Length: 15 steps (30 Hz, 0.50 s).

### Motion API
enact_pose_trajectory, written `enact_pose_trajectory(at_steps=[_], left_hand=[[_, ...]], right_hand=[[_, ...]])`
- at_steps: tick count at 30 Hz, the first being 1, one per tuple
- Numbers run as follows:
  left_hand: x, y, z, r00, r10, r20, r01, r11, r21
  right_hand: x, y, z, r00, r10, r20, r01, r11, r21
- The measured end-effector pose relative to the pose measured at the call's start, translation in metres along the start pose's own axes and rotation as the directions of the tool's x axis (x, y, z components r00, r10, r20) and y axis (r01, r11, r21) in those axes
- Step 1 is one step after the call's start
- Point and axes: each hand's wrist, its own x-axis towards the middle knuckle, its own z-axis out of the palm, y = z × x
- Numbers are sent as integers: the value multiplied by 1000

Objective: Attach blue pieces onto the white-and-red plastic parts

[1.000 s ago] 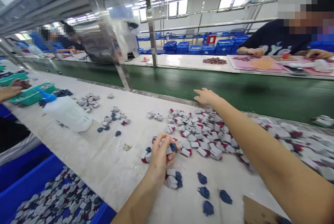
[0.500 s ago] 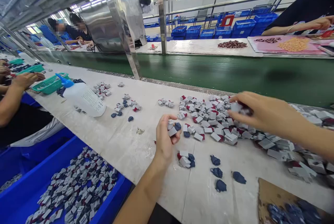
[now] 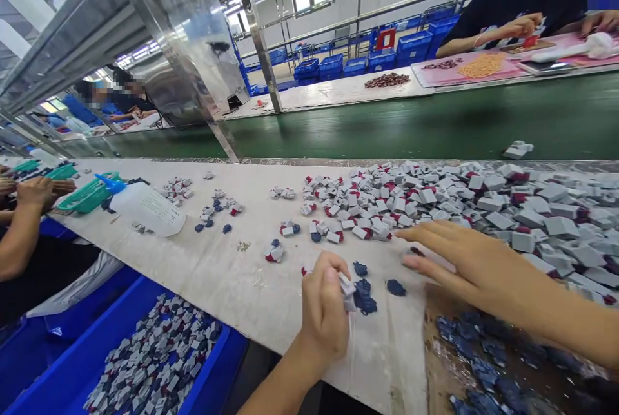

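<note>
My left hand [image 3: 326, 312] is closed around a small light-grey block-shaped piece [image 3: 347, 291], its far side hidden by the fingers. Right beside that piece are lumpy dark blue pieces [image 3: 365, 297]; whether one is joined to the grey block I cannot tell. My right hand [image 3: 469, 267] is stretched out palm down, thumb and forefinger apart, over the table at the near edge of a big pile of grey and dark red pieces [image 3: 435, 196]. A small dark spot shows between its fingers, too blurred to name. Another dark blue piece [image 3: 396, 287] lies between the hands.
A brown board [image 3: 447, 363] with wet-looking dark blue pieces lies at the near right. Left are a white squeeze bottle [image 3: 149, 209], a green basket [image 3: 89, 196] and a blue bin [image 3: 232, 344] of pieces. Beyond runs a green conveyor belt [image 3: 338, 135]; co-workers sit across and left.
The view has swung to the right. My right hand has left the pile, come nearer and spread its fingers. My left hand has moved beside the dark blue pieces. A grey piece now shows on the belt.
</note>
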Motion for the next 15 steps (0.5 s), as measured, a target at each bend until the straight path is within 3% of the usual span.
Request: enact_pose_trajectory(at_steps=[1,2,4,5,8,10,15], left_hand=[[-2,0,5,997,47,67,-49,998,34],[-2,1,10,988,89,129,-96,994,49],[0,3,21,962,157,223,-171,984,46],[2,5,27,946,189,262,-207,977,43],[9,6,42,882,294,367,-334,941,48],[13,5,50,839,368,402,-426,902,63],[16,5,67,755,588,288,-642,753,145]], right_hand=[[0,-17,-1,999,38,-39,-34,995,96],[1,-34,-1,983,181,-43,-149,905,399],[4,-65,0,954,300,3,-238,752,614],[6,-77,0,914,393,102,-326,562,760],[11,-95,0,813,460,358,-476,169,863],[11,-95,-2,799,448,402,-486,87,870],[6,-87,-6,820,477,315,-414,116,903]])
